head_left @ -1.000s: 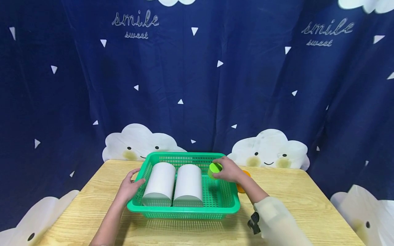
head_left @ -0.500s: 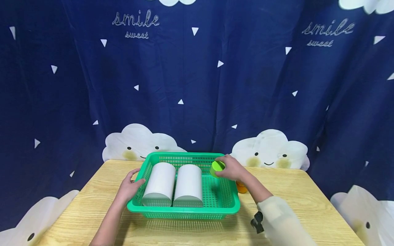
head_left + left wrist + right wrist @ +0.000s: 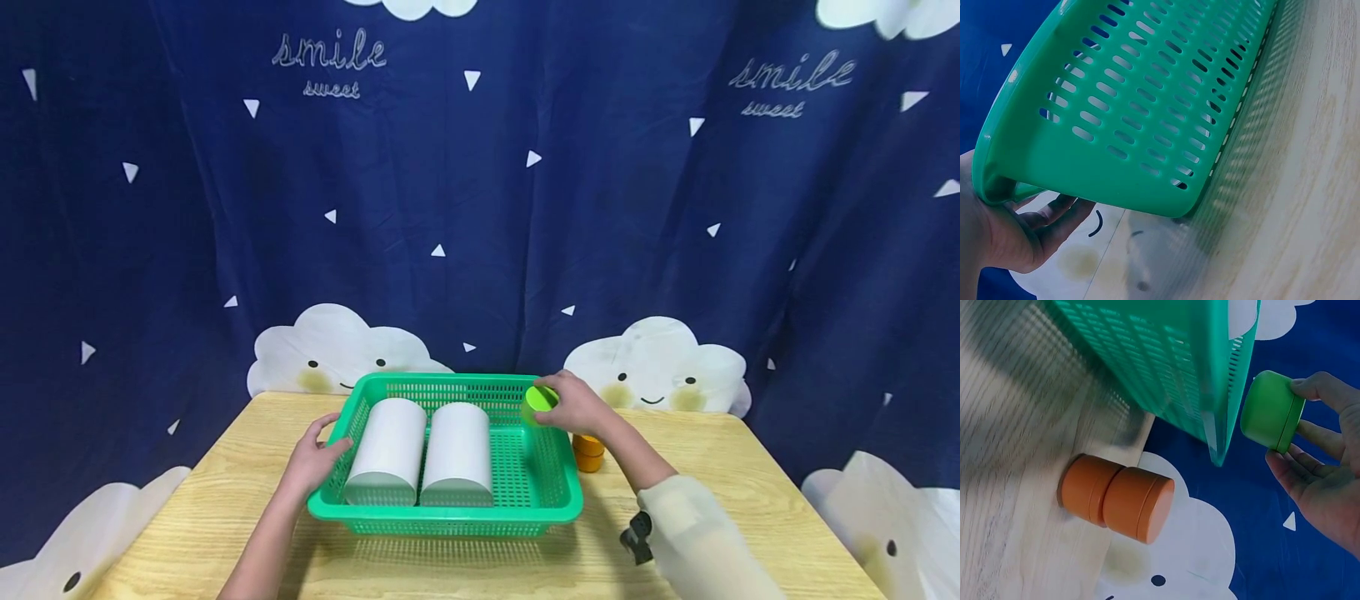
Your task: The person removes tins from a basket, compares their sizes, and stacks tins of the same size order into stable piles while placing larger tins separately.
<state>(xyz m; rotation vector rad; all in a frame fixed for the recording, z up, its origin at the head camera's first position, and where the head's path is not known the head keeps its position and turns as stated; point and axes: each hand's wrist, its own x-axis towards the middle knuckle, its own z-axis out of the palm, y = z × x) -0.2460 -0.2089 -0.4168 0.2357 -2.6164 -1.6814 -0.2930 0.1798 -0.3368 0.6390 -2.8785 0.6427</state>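
My left hand (image 3: 313, 457) grips the left rim of a green plastic basket (image 3: 446, 512); in the left wrist view its fingers (image 3: 1063, 215) curl under the rim. Two smooth white rounded blocks (image 3: 388, 442) lie side by side in the basket's left and middle part. Over the basket's back right corner, my right hand (image 3: 576, 406) pinches a small green round jar (image 3: 534, 406) between thumb and fingers. The right wrist view shows this green jar (image 3: 1269, 412) tilted, with a lid seam near the fingertips, above the level of the basket rim.
Two orange round jars (image 3: 588, 454) stand stacked on the wooden table (image 3: 697, 492), just right of the basket and partly behind my right wrist. A dark blue curtain (image 3: 480, 208) with white clouds hangs directly behind the table's back edge.
My right hand has shifted right and slightly up with the green jar, toward the basket's right rim. More of the orange jars shows now. The left hand and basket stay in place.
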